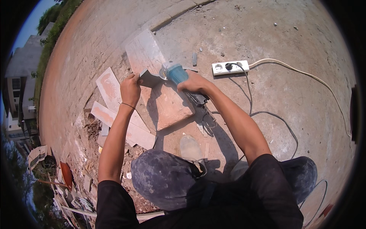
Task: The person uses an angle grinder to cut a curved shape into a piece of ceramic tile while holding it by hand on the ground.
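Note:
My left hand point(130, 91) is closed on the edge of a dark grey tile piece point(151, 79), holding it tilted over a dusty wooden board point(169, 105). In my right hand point(193, 81) is a teal angle grinder point(176, 73), fingers wrapped round its body. The grinder's disc point(163, 72) is at the right edge of the tile; whether it touches is too small to tell. Pale dust hangs over the far end of the board. A small grey offcut point(195, 59) lies on the ground beyond the grinder.
Several pale tile pieces point(111, 89) lie left of the board. A white power strip point(228, 72) with a black plug sits at the right, its cream cable point(301, 70) curving away. The grinder's dark cord point(284, 121) loops over the ground. Rubble and scraps point(72, 191) lie at lower left.

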Tool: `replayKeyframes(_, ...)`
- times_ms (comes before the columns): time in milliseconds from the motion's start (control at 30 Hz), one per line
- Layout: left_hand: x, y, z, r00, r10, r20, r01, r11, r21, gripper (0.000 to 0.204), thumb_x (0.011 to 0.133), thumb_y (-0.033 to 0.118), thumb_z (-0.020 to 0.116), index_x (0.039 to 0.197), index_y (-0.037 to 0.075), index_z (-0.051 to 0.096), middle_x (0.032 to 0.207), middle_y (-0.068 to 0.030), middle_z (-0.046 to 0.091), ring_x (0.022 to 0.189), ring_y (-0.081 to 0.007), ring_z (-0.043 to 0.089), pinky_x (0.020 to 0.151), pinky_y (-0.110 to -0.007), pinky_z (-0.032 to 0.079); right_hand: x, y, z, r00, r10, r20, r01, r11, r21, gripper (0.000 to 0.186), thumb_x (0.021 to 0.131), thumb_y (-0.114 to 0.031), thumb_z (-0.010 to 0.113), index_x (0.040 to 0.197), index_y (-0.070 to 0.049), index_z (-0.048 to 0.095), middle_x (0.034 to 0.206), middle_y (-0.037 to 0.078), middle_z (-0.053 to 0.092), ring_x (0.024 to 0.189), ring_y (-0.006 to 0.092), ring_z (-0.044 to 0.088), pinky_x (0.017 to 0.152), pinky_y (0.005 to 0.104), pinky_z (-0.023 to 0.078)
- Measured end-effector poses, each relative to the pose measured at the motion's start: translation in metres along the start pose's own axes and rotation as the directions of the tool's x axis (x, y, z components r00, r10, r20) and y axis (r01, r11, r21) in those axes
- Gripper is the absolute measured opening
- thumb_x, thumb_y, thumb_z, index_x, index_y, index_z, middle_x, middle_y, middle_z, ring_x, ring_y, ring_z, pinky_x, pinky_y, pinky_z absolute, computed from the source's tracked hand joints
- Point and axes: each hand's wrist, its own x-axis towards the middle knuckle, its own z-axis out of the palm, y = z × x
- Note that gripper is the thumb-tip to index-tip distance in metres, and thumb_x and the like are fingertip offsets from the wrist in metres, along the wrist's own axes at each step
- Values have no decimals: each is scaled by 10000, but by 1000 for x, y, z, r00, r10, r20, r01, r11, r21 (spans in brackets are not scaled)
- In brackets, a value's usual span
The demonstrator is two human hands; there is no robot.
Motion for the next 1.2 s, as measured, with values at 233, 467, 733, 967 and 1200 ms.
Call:
replayKeyframes(233, -2, -2, 0, 1000, -4, -10, 4, 1000, -1, 205, 810, 96, 715, 1014, 73, 713, 849, -131, 664, 774, -353, 664, 666, -430, 517, 4, -18, -6, 994, -3, 105, 2, 1000, 14, 733, 585, -308, 798, 1196, 37, 585, 1071, 189, 659, 950, 272, 633, 850, 334, 490)
replayKeyframes(467, -4, 2, 0, 1000, 1, -22, -1, 1000, 9, 197, 810, 92, 717, 1006, 68, 706, 827, -134, 646, 762, -352, 659, 651, -435, 507, 11, -5, -2, 997, 7, 83, -6, 1000, -14, 724, 560, -325, 814, 1144, 61, 630, 1095, 256, 677, 987, 340, 662, 849, 360, 515)
replayKeyframes(733, -2, -2, 1, 1000, 4, -5, -3, 1000, 15, 203, 810, 91, 716, 1012, 72, 713, 830, -134, 652, 767, -353, 662, 656, -437, 509, 18, 9, 1, 999, 34, 5, -34, 997, -72, 853, 552, -356, 824, 1224, 105, 573, 1165, 288, 654, 1062, 368, 654, 893, 374, 514)
replayKeyframes(967, -2, -2, 1, 1000, 4, -31, -5, 1000, -11, 184, 809, 92, 715, 992, 66, 709, 818, -135, 647, 762, -356, 658, 651, -442, 504, 7, 1, -5, 999, 35, -9, -36, 997, -70, 806, 554, -361, 821, 1181, 98, 606, 1118, 278, 673, 1032, 367, 663, 880, 373, 517)
replayKeyframes(1200, -2, 1, 0, 999, 16, -41, -17, 1000, -23, 187, 807, 85, 713, 992, 60, 703, 822, -138, 639, 763, -354, 653, 652, -440, 500, 6, -1, 0, 999, 30, 21, -29, 998, -49, 851, 553, -363, 815, 1222, 104, 572, 1129, 279, 668, 1047, 370, 657, 892, 375, 515)
